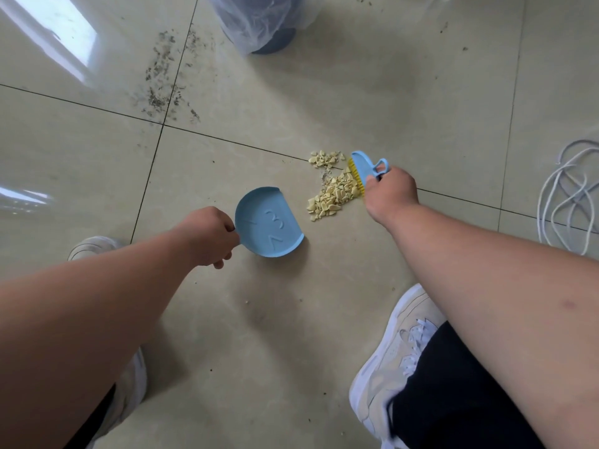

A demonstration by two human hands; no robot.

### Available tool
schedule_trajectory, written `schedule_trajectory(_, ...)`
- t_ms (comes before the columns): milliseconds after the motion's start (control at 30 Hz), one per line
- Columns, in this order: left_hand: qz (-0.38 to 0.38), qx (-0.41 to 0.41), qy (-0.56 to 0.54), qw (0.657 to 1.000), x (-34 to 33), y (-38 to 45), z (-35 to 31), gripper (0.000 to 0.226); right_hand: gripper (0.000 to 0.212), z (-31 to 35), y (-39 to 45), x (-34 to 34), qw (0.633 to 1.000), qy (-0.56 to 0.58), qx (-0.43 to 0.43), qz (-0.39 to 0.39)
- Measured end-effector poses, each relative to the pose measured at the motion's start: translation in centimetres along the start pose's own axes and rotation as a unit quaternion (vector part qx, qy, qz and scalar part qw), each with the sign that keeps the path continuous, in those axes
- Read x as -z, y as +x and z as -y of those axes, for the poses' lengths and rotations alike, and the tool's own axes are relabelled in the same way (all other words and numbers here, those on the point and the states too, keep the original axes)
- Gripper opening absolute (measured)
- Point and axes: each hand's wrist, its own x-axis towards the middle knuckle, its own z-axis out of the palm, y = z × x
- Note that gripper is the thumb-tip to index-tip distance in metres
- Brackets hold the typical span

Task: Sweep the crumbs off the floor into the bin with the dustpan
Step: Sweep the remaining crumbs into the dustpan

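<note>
Head view: lined bin [259,24] stands beyond. Left hand [207,236], grip closed on the stiff, light dustpan [267,222], rests it near the loose, scatter-prone yellow crumbs [334,192]; right hand [389,192] clasps the brush [364,166] by its back.

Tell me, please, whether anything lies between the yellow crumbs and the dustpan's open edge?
Nothing visible does: only bare tile separates the yellow crumbs from the blue dustpan, with the brush on their far side.
</note>
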Motion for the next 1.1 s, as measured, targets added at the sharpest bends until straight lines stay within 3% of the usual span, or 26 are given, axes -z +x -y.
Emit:
schedule_trajectory(233, 0.024, 0.014, 0.007, 1.0, 0.4, 0.8, 0.1, 0.023, 0.027, 0.8, 2.4, 0.7, 0.999, 0.003, 0.009, -0.04)
schedule_trajectory(467, 0.026, 0.014, 0.005, 1.0, 0.7, 1.6, 0.5, 0.023, 0.026, 2.9, 2.4, -0.7, 0.993, -0.047, 0.105, 0.035)
schedule_trajectory(700, 0.019, 0.011, 0.008, 1.0, 0.6, 1.4, 0.3, 0.024, 0.023, 0.9, 0.4, -0.6, 0.979, -0.036, 0.192, 0.051)
schedule_trajectory(900, 0.017, 0.004, 0.002, 1.0, 0.2, 1.2, 0.4, 0.024, 0.02, 1.4, 1.2, -0.3, 0.993, 0.022, 0.117, -0.025)
schedule_trajectory(1100, 0.02, 0.005, -0.002, 1.0, 0.3, 1.4, 1.1, 0.025, 0.024, 3.5, 2.1, -1.1, 0.993, -0.028, 0.113, 0.008)
